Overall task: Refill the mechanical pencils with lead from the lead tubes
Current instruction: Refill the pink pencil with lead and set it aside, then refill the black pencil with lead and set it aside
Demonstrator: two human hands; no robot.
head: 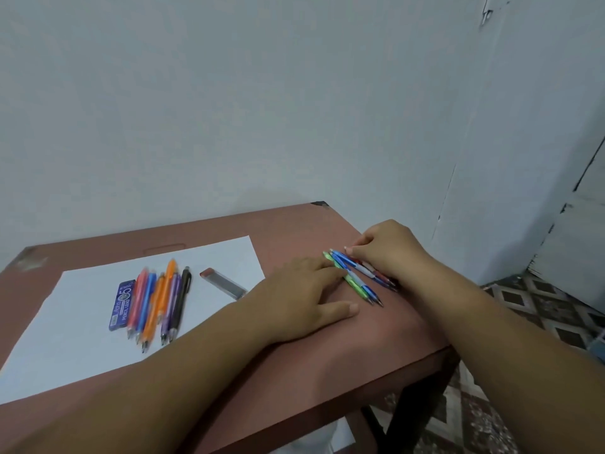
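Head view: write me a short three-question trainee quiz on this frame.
1. True or false: the blue lead tube lies on the paper.
2. Which hand touches the green pencil? A. left B. right
3. Fill in: the grey lead tube lies to the ___ of the black pencil.

Key: 1 true; 2 A, the left hand, while the right hand is on the blue pencils; 3 right.
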